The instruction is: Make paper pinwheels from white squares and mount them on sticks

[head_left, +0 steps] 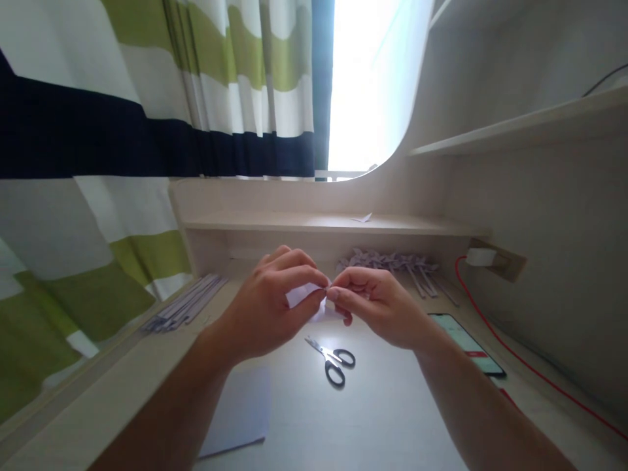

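Observation:
Over the middle of the desk, my left hand (279, 297) and my right hand (375, 304) meet at their fingertips. Between them is a small piece of white paper (300, 294), pinched by thumb and forefinger on each side. My fingers cover much of it, so its full shape is hidden. Below the hands, a pair of scissors (330, 358) with black handles lies on the desk, blades slightly apart. A stack of white paper sheets (245, 399) rests by my left forearm, which covers part of it.
Long folded paper strips (189, 304) lie at the left. Several paper pinwheels (387, 260) on sticks are heaped at the back right. A phone (466, 343) lies at the right, near a red cable (490, 327) running from a white charger (481, 257). A paper scrap (363, 218) sits on the low shelf (294, 221).

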{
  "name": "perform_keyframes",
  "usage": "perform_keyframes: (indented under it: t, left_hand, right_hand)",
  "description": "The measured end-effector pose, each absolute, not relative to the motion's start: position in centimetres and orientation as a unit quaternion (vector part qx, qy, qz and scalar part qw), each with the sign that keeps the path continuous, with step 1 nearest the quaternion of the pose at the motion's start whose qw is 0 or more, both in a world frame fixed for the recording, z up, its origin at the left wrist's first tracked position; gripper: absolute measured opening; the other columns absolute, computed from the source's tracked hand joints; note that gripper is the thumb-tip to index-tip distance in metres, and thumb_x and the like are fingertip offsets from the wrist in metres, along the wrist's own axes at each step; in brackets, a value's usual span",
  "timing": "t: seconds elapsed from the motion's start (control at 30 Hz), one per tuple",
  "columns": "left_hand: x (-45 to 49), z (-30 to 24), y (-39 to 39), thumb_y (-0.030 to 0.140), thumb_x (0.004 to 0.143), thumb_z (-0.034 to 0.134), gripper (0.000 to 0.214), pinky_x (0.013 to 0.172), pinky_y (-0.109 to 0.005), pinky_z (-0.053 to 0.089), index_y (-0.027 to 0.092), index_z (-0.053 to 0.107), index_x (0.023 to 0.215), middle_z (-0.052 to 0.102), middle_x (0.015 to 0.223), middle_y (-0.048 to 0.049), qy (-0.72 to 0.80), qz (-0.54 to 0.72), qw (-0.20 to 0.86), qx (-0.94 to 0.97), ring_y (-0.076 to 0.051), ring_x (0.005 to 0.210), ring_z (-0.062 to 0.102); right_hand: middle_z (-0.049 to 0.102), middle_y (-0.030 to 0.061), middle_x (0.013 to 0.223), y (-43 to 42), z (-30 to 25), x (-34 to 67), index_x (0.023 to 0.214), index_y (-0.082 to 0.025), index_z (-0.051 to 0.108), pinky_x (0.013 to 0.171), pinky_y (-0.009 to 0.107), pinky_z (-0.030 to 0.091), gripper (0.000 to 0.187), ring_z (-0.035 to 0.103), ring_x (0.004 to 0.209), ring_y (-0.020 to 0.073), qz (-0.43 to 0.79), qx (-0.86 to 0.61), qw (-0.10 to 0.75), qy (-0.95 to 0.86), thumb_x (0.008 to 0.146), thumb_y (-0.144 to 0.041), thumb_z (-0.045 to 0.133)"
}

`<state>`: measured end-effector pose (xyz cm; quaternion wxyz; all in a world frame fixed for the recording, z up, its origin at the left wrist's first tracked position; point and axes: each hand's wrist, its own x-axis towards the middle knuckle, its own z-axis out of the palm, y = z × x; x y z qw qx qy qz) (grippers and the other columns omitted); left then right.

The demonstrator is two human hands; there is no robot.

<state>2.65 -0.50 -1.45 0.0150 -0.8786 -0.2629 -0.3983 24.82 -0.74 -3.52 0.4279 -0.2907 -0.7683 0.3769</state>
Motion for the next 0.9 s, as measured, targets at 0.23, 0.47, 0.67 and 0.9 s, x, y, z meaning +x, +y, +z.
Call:
perform_keyframes:
  t: [0.23,0.47,0.67,0.9]
  left_hand:
    - [2.4,-1.7,0.4,0.021,0.097,0.066,0.014,0.081,-0.037,0.047,0.022,0.079,0.101,0.072,0.097,-0.0057,-0.269,-0.401,-0.001,-0.876,-0.021,0.092,0.061]
    - [2.2,-1.5,0.2,0.023,0.096,0.069,0.012,0.082,-0.036,0.047,0.020,0.080,0.098,0.072,0.095,-0.0051,-0.268,-0.414,-0.002,-0.870,-0.021,0.092,0.062]
    - [1.6,-1.2,-0.2,0.019,0.096,0.068,0.013,0.078,-0.033,0.047,0.018,0.080,0.099,0.070,0.092,-0.0049,-0.269,-0.425,-0.046,-0.863,-0.019,0.089,0.061]
    - [1.6,-1.4,0.4,0.023,0.096,0.070,0.012,0.068,-0.029,0.046,0.020,0.082,0.099,0.065,0.087,-0.0034,-0.261,-0.413,-0.111,-0.866,-0.017,0.084,0.059]
  right_hand:
    - [0.071,0.0039,0.081,-0.4,-3.6,24.7,0.095,-0.012,0.074,0.063,0.025,0.058,0.030,0.067,0.069,0.0128,0.393,-0.295,0.449,-0.746,0.093,-0.042,0.078]
    - [0.071,0.0039,0.080,-0.3,-3.9,24.3,0.094,-0.013,0.075,0.062,0.025,0.059,0.025,0.066,0.067,0.0119,0.405,-0.277,0.452,-0.745,0.096,-0.037,0.074]
    - [0.072,-0.0009,0.081,-0.8,-3.9,24.1,0.115,-0.020,0.067,0.060,0.025,0.058,0.030,0.067,0.067,0.0128,0.356,-0.261,0.498,-0.746,0.089,-0.021,0.082]
    - [0.068,-0.0020,0.076,-0.8,-3.5,24.3,0.106,-0.017,0.072,0.059,0.023,0.052,0.022,0.061,0.064,0.0101,0.328,-0.268,0.468,-0.776,0.086,-0.015,0.081]
